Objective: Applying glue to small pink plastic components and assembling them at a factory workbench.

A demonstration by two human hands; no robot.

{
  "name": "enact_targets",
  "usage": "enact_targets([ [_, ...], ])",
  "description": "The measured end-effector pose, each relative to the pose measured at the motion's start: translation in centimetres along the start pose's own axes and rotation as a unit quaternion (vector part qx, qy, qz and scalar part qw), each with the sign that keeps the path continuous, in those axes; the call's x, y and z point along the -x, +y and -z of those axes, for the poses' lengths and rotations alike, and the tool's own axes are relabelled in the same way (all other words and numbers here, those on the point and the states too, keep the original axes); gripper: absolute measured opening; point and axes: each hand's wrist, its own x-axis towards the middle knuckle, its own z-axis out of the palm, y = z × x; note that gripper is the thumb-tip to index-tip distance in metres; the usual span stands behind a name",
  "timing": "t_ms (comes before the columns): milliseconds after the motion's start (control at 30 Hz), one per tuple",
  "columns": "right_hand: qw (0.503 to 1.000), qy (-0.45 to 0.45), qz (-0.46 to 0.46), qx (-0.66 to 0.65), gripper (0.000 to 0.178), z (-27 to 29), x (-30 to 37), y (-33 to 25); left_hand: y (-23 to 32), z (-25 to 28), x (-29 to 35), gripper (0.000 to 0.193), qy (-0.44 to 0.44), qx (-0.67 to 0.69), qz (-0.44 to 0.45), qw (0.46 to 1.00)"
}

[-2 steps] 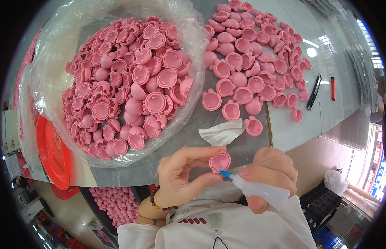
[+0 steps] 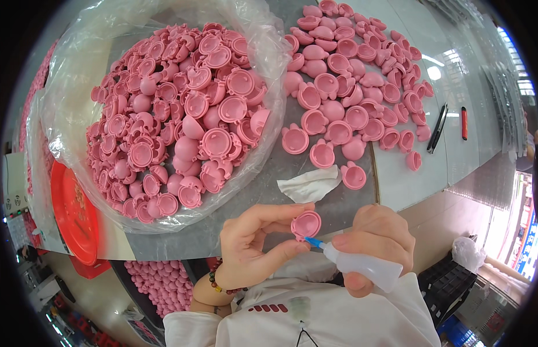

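Between thumb and fingers, my left hand pinches a pink plastic half-shell, its hollow side facing up. My right hand is wrapped round a translucent white squeeze bottle with a thin blue nozzle. The nozzle's tip meets the lower rim of the half-shell, by its small tab. Just beyond my hands, a crumpled white cloth lies on the grey table, with a loose pink half-shell beside it.
A clear plastic bag full of pink shells spreads across the left. Many loose shells cover the back middle. A black cutter and a red one lie at right. A red basin stands at far left.
Hardly anything differs. The squeeze bottle has shifted very slightly in my right hand, its nozzle still at the half-shell's rim.
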Motion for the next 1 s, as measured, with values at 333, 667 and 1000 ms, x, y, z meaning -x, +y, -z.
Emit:
enact_targets([
  [333, 1.000, 0.006, -0.005, 0.002, 0.032, 0.0, -0.3, -0.1, 0.1, 0.0, 0.1, 0.041, -0.004, -0.018, 0.003, 1.000],
  [667, 0.974, 0.227, -0.004, 0.000, 0.037, 3.7, 1.7, 2.6, -0.1, -0.1, 0.2, 0.041, 0.017, 0.003, -0.010, 1.000],
  [1000, 0.841, 0.342, -0.309, 0.283, 0.035, 16.1, 4.5, 9.0, -0.2, -0.1, 0.0, 0.040, 0.033, 0.091, 0.001, 0.995],
])
